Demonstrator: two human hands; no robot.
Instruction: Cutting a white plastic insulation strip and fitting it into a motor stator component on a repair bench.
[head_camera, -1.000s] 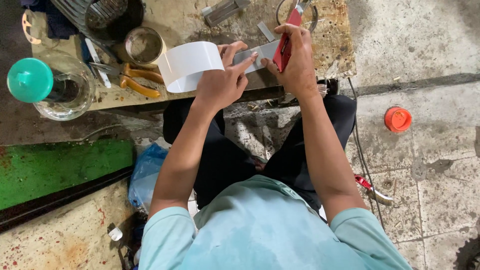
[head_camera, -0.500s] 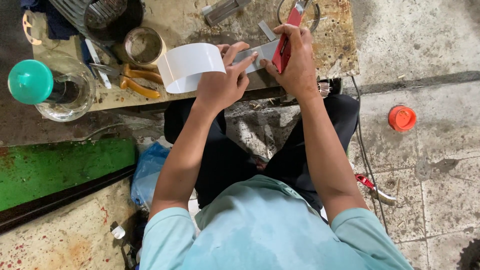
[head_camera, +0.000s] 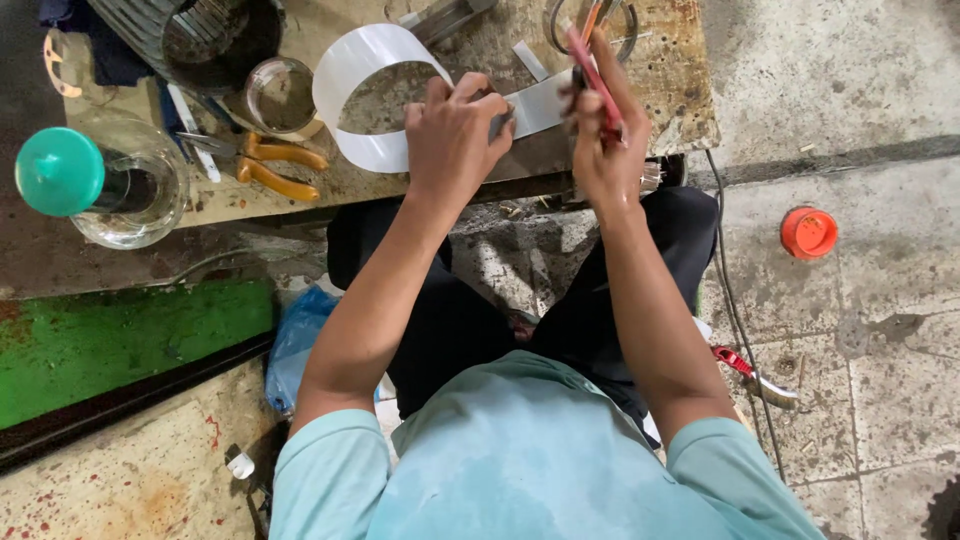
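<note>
Head view shows the left hand pinching a white curled strip flat on the workbench, fingers now nearer its cut end. Beside it, the right hand has raised its tightly gripped red-handled tool more upright, so the cut looks paused.

Left hand pins curled white plastic strip on worn workbench. Right hand grips red-handled tool at strip's flat end. Orange-handled pliers nearby.

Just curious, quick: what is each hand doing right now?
Left hand: closed on the curled white strip.
Right hand: closed around red-handled scissors.
</note>
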